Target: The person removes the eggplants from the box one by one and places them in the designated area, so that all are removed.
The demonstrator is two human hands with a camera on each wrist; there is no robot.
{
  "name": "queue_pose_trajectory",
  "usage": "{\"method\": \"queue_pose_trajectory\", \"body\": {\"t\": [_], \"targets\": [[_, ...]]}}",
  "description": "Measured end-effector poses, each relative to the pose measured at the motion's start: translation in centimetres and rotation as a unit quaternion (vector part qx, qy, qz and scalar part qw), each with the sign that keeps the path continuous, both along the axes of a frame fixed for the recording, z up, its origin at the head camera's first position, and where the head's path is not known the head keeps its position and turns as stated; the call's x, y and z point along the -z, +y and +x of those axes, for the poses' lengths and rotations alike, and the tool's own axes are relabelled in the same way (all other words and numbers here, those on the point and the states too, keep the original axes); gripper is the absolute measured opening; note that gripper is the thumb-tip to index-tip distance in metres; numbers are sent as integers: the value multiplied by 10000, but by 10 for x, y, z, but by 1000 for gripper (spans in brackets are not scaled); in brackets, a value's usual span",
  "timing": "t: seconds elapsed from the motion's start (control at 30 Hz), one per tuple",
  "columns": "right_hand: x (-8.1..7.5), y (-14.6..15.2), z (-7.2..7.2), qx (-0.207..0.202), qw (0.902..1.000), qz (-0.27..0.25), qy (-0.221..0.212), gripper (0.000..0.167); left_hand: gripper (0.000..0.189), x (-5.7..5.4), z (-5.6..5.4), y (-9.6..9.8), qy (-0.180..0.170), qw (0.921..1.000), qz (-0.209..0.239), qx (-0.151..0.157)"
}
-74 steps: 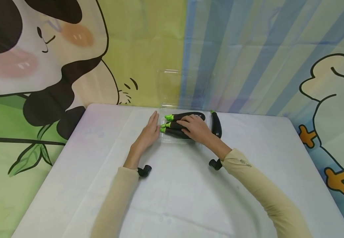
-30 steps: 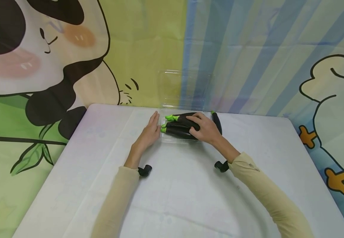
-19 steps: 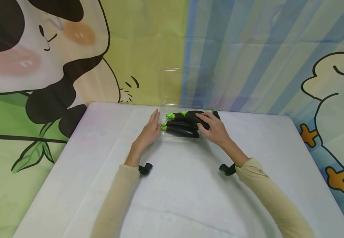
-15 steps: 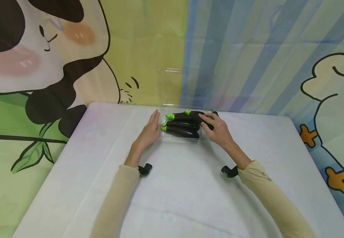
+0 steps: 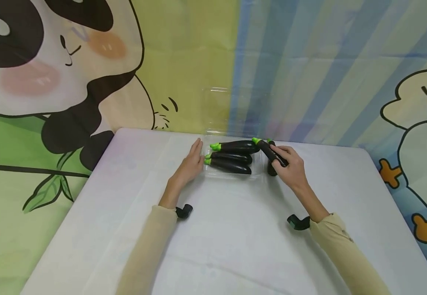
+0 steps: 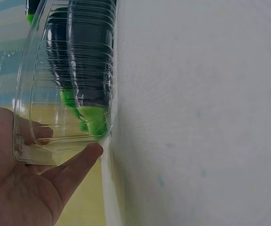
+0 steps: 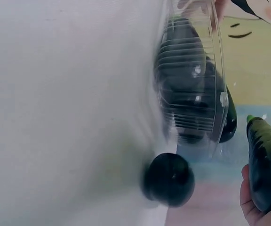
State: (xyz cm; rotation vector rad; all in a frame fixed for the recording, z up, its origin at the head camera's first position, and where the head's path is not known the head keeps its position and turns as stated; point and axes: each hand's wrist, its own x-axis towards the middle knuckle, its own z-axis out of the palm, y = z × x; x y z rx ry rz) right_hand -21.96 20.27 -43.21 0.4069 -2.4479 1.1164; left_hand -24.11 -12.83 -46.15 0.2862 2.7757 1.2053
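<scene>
My right hand [image 5: 291,166] grips a dark eggplant [image 5: 266,150] with a green stem, held above the right end of a clear plastic container [image 5: 256,171]. Another eggplant [image 5: 271,169] lies on the table just right of the container, partly hidden beneath the held one. Inside the container, 3 eggplants [image 5: 232,166] lie side by side, stems to the left. With its fingers straight, my left hand [image 5: 188,167] rests against the container's left end; the left wrist view shows its thumb [image 6: 86,162] at the container's corner.
The container's clear lid [image 5: 219,89] stands raised at the back, in front of a printed cloth backdrop [image 5: 184,49]. A white cloth covers the table [image 5: 228,229]. Black wrist cameras [image 5: 185,211] sit on both wrists.
My right hand has lifted one eggplant from among those in the container and carried it right, over the container's right edge. My left hand has stayed at the left end.
</scene>
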Motion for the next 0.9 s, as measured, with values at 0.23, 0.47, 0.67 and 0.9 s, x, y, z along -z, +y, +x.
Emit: {"method": "queue_pose_trajectory", "body": {"t": [0.23,0.47,0.67,0.9], "targets": [[10,12,7,379,9985,-385,-10,47,61,0,2,2,-21,10000,-37,-34],[12,21,3,785,9952,-584,81,44,61,-2,1,3,-3,10000,-40,-15],[19,30,1,1044,9923,-638,-195,43,60,-2,0,3,14,10000,-29,-38],[28,38,-1,1188,9902,-606,-417,39,60,-2,1,3,-20,10000,2,-51]]}}
